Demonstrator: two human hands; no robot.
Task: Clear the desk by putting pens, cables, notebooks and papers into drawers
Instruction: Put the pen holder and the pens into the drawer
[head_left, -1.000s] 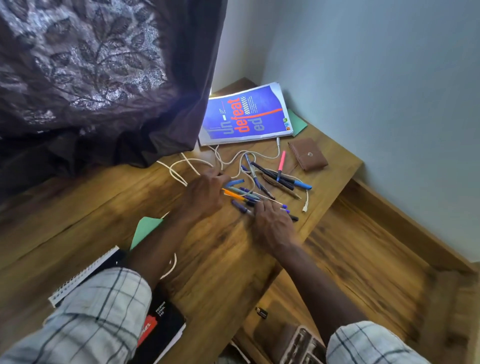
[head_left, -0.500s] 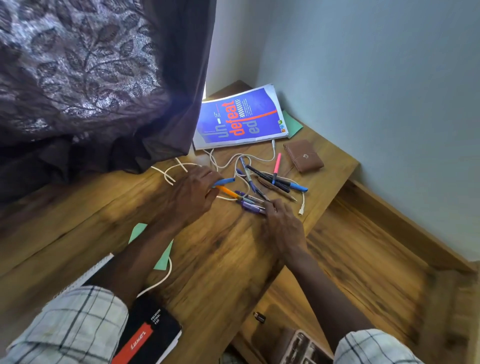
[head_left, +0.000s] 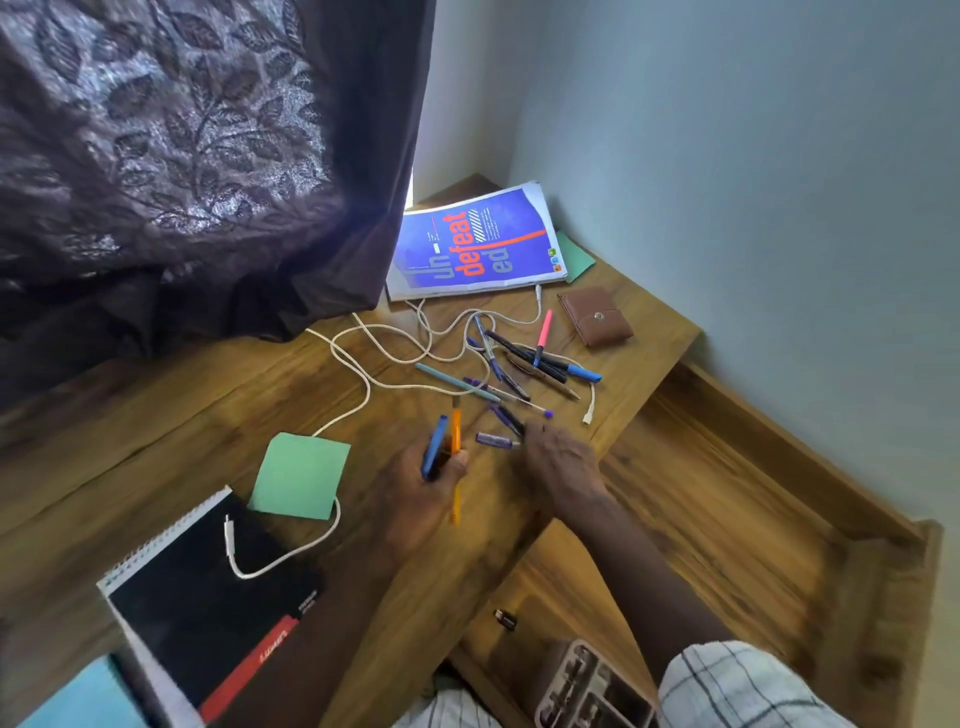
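My left hand (head_left: 415, 493) grips a blue pen (head_left: 435, 447) and an orange pen (head_left: 455, 431) just above the wooden desk (head_left: 171, 415). My right hand (head_left: 563, 462) lies beside it, fingertips touching a dark pen next to a short purple pen (head_left: 493, 439). Several more pens (head_left: 530, 364) lie scattered beyond the hands, tangled with a white cable (head_left: 363, 384). A green paper (head_left: 301, 475) and a black spiral notebook (head_left: 208, 597) lie near left, with the cable's plug end resting on the notebook. A blue booklet (head_left: 478, 244) lies at the far corner.
A brown wallet (head_left: 595, 316) lies by the wall, and another green sheet (head_left: 576, 257) pokes out under the booklet. A dark patterned curtain (head_left: 182, 156) hangs over the desk's left side. Below the desk edge a grey organizer tray (head_left: 587, 686) and a small black item (head_left: 505, 618) show.
My left hand has pulled back from the pile toward me, lifting the blue and orange pens. My right hand stays at the near pens. The green paper and notebook are uncovered.
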